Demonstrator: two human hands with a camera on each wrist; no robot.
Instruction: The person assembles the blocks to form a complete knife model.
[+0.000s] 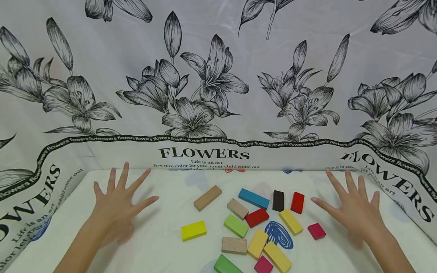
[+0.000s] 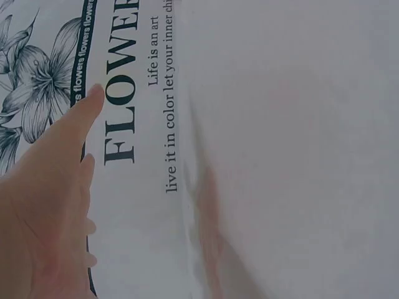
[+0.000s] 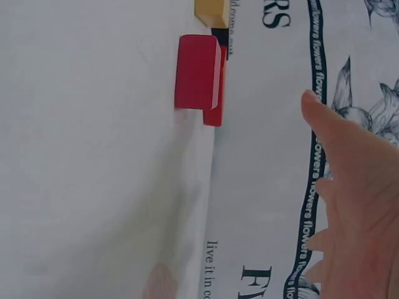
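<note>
My left hand (image 1: 117, 203) is spread over the left side of the white table, fingers straight and holding nothing. On the other side, my right hand (image 1: 356, 212) has its fingers splayed too, with nothing in it. Nearest to the right hand lies a small crimson block (image 1: 316, 231), which also shows in the right wrist view beside a red block (image 3: 215, 115). A bright yellow block (image 1: 194, 230) and a tan block (image 1: 207, 198) are the ones closest to the left hand. Only part of the left hand (image 2: 53, 199) appears in the left wrist view.
Several more blocks lie scattered mid-table, among them a blue block (image 1: 253, 198), a dark brown block (image 1: 278, 201), a light green block (image 1: 236, 226) and a green block (image 1: 228, 264). A white flower-printed cloth (image 1: 252, 113) rises behind and at both sides.
</note>
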